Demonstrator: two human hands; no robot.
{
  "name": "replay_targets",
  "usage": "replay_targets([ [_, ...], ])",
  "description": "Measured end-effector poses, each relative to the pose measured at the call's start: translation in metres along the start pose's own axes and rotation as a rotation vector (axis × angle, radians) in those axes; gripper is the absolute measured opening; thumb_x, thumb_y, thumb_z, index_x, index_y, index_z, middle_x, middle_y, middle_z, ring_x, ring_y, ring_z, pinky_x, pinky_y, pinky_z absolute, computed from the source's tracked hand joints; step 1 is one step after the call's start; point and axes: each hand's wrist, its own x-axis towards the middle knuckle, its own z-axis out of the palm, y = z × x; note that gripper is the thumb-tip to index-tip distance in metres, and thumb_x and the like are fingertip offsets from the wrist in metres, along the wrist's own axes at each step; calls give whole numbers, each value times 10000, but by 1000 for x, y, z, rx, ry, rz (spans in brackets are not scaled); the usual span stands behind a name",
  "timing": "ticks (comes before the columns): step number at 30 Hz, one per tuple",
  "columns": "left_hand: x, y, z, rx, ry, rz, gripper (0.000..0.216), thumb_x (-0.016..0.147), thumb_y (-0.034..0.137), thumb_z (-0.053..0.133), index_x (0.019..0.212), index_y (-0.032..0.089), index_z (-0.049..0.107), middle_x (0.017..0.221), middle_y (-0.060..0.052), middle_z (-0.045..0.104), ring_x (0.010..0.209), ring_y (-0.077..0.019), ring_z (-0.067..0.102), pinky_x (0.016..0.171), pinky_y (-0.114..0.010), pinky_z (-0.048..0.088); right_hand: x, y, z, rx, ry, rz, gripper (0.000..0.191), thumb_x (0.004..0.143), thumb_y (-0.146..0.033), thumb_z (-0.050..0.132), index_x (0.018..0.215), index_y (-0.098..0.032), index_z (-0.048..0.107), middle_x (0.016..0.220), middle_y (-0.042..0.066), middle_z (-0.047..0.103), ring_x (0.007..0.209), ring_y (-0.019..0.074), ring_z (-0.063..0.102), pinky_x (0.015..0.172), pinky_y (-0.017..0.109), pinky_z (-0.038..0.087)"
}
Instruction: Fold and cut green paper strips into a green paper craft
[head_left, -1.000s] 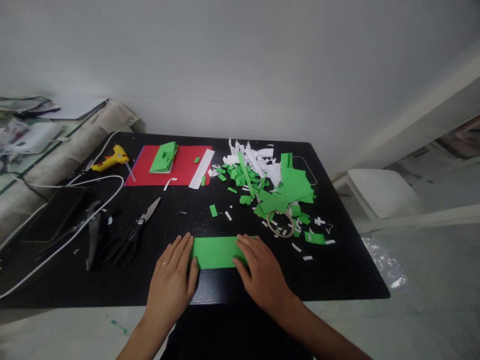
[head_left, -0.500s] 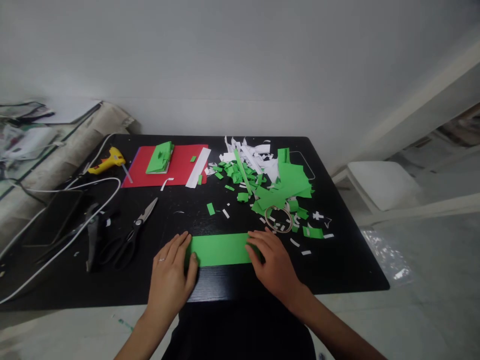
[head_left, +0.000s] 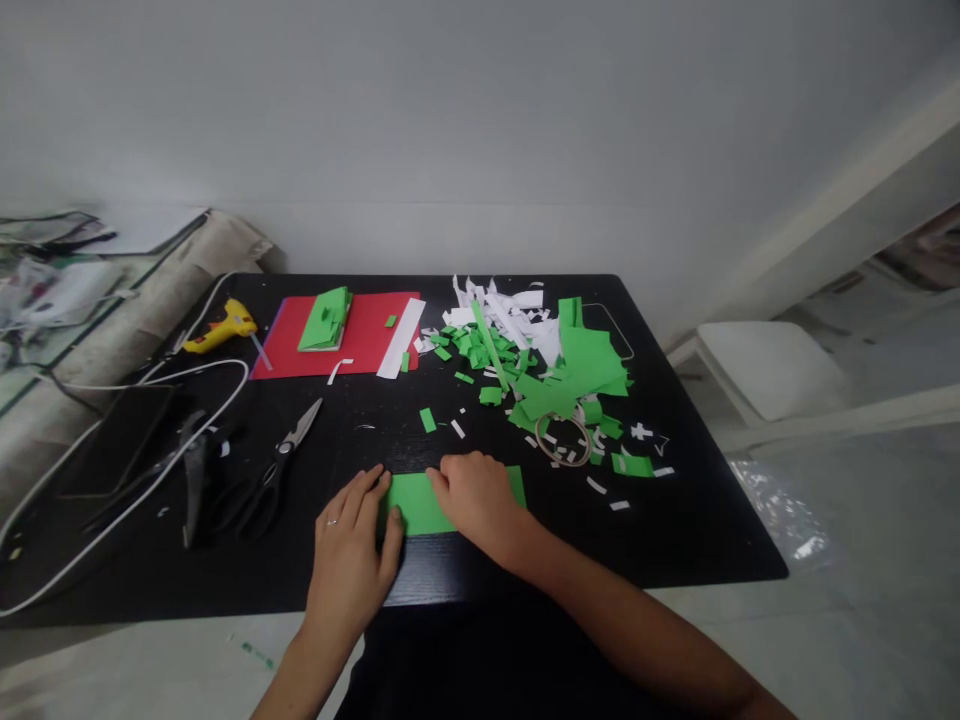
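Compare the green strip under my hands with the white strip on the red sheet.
The green strip lies under your left hand and right hand; the white strip slants on the red sheet, untouched. The green strip looks wider than the white strip. Both lie flat.

Green strip (head_left: pixel 416 503) partly hidden beneath both hands (head_left: pixel 480 500), forearms (head_left: pixel 615 620) cropped below, bench (head_left: pixel 697 530) cropped at left, objects (head_left: pixel 919 265) at far right indistinct

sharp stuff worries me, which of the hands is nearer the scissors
Left. The left hand is a little right of the scissors; the right hand is farther right, on the green paper.
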Motion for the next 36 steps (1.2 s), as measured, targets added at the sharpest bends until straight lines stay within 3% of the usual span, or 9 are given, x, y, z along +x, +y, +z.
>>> replay_targets([
  [10,0,2,-1,-13,-1,-13,345,1029,299,494,1344,188,580,1423,-153,649,1353,-374,566,1076,-554,451,-11,33,-11,-2,-35,121,320,1052,-340,547,875,-194,770,841,113,780,863,280,759,683,310,470],
  [19,2,4,-4,11,19,7,342,1023,292,499,1332,172,580,1403,-169,650,1305,-377,596,1043,-547,471,-29,73,-23,57,0,219,380,1056,-310,552,721,-196,692,676,40,695,638,185,649,552,288,303],
  [28,2,4,-4,-28,8,-17,342,1021,301,499,1342,206,572,1411,-157,637,1332,-375,574,1100,-578,439,-39,97,-24,136,87,272,432,1028,-271,589,602,-203,575,564,2,591,530,149,551,527,282,294],
  [33,9,-3,-13,-179,17,-72,404,1000,400,572,1365,227,574,1409,-140,625,1308,-341,585,1105,-548,453,-41,84,-21,254,197,133,412,1048,-287,566,645,-205,548,603,-11,594,544,139,543,560,288,343],
  [36,20,4,-19,-281,36,-103,303,985,431,605,1208,238,675,1250,-103,685,1179,-296,641,1024,-465,506,-39,69,-13,308,204,7,251,1035,-242,599,789,-193,616,775,12,679,720,162,637,677,288,426],
])
